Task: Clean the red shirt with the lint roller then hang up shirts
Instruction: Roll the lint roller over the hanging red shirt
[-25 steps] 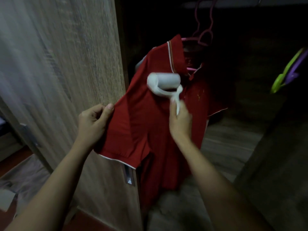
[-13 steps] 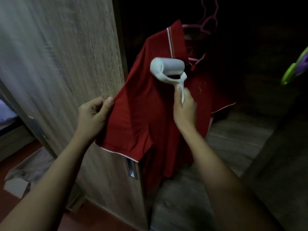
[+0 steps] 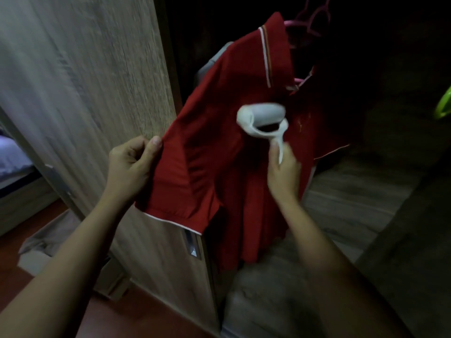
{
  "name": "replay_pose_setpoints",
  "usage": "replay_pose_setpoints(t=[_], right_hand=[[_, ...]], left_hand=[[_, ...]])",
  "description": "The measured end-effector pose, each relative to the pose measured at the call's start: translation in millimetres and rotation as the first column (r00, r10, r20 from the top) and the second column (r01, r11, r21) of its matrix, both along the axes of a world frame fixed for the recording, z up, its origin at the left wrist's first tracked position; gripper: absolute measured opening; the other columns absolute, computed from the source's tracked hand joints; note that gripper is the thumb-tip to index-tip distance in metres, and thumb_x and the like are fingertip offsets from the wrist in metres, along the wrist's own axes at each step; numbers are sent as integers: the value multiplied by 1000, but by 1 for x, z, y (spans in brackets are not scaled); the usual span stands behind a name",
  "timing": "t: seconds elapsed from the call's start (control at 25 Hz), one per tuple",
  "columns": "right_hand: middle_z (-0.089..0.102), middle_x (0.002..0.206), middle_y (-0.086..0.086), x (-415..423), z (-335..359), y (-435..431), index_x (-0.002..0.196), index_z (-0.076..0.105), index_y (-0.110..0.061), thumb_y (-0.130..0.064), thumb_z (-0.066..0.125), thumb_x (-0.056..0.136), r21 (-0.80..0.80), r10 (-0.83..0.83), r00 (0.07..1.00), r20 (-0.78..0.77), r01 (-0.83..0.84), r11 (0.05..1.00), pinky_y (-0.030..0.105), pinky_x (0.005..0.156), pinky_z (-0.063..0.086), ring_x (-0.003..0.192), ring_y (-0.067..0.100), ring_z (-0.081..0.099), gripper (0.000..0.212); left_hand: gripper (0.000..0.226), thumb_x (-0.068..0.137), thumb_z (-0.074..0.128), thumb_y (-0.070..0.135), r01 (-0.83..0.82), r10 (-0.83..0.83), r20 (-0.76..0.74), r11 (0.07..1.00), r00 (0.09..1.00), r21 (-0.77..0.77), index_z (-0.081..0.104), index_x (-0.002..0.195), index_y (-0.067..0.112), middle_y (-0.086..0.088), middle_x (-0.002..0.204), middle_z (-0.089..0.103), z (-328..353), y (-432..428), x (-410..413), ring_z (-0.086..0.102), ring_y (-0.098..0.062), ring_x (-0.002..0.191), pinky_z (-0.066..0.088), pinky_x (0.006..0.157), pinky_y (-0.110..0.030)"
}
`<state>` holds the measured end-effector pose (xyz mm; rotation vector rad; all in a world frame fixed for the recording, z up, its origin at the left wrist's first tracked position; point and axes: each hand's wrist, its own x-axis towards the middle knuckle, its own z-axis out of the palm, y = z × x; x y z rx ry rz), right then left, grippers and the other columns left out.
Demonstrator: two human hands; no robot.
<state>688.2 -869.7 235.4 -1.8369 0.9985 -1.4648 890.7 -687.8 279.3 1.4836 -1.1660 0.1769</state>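
Observation:
A red polo shirt [image 3: 219, 147] with white trim hangs on a pink hanger [image 3: 314, 18] inside a dark wardrobe. My left hand [image 3: 131, 167] pinches the edge of its short sleeve and pulls the cloth out flat to the left. My right hand [image 3: 283, 172] is closed on the handle of a white lint roller [image 3: 262, 118]. The roller's head lies against the shirt's chest, just below the collar, and looks blurred.
The open wooden wardrobe door [image 3: 97, 81] stands at the left, its metal handle [image 3: 192, 245] below the sleeve. A green hanger [image 3: 444, 106] shows at the right edge. A wooden shelf [image 3: 353, 196] lies behind the shirt. Grey cloth [image 3: 48, 235] sits on the floor at lower left.
The lint roller slid down the shirt's chest from near the collar. My left hand kept its hold on the sleeve. The camera tilted slightly.

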Motion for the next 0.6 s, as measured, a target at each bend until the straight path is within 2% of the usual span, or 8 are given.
replay_pose_setpoints(t=[0.08, 0.12, 0.2, 0.28, 0.36, 0.44, 0.52, 0.6], right_hand=[[51, 57, -7, 2, -17, 2, 82, 54, -14, -25, 43, 98, 25, 0, 1000, -25, 0, 1000, 22, 46, 25, 45, -1, 44, 22], [56, 59, -3, 2, -54, 12, 85, 57, -11, -24, 45, 97, 89, 2, 996, -86, 5, 996, 21, 48, 25, 48, -2, 47, 21], [68, 73, 12, -3, -147, 43, 93, 63, -9, -24, 48, 95, 265, 57, 976, -212, 2, 964, 24, 58, 33, 63, 20, 62, 21], [70, 83, 15, -14, -203, 72, 96, 64, -10, -41, 44, 94, 450, 170, 942, -290, -23, 893, 29, 65, 43, 79, 31, 67, 38], [69, 78, 14, -15, -190, 60, 95, 65, -9, -62, 37, 88, 364, 115, 955, -275, -7, 931, 31, 62, 44, 75, 31, 67, 60], [66, 72, 13, -6, -117, 27, 93, 63, -5, -45, 43, 93, 215, -18, 980, -198, 61, 975, 29, 55, 32, 66, 31, 64, 45], [58, 67, 4, -8, -42, 3, 89, 59, -4, -27, 44, 97, 98, -22, 998, -65, 29, 995, 25, 52, 22, 53, 16, 53, 29], [52, 61, -5, -8, -2, -11, 84, 55, -10, -26, 42, 98, -20, -15, 999, 36, 15, 1000, 24, 48, 23, 52, 9, 49, 25]], left_hand=[[59, 89, 49, 44, -16, 16, 3, 1000, 1000, -3, 46, 64, -9, -9, 58, 40, 0, 0, -1, 33, -7, 53, 27, 47, -25], [58, 89, 49, 44, -18, 18, 5, 1000, 1000, -2, 47, 64, -9, -9, 58, 40, 1, 0, -2, 33, -7, 53, 28, 47, -26], [57, 89, 49, 42, -18, 18, 5, 1000, 1000, -5, 47, 63, -9, -7, 56, 39, 1, 0, -3, 33, -3, 51, 28, 46, -23], [56, 89, 49, 42, -14, 14, 2, 1000, 1000, -4, 46, 62, -8, 4, 53, 37, 1, 0, -1, 32, 2, 49, 27, 45, -17], [56, 89, 50, 42, -7, 7, -4, 1000, 1000, -8, 46, 62, -7, 7, 53, 38, 1, 0, 0, 32, 2, 48, 27, 45, -16], [55, 90, 50, 42, -9, 9, -10, 1000, 1000, 4, 47, 62, -5, 8, 53, 40, 1, 0, 2, 33, 2, 49, 28, 46, -18], [50, 90, 50, 43, -12, 12, -12, 1000, 1000, 4, 47, 60, 3, 8, 54, 40, -1, 0, 2, 33, 2, 49, 28, 47, -20], [48, 90, 49, 43, -32, 32, 1, 999, 999, 1, 43, 58, 9, 9, 53, 37, 0, -1, 1, 31, 2, 50, 26, 47, -22]])
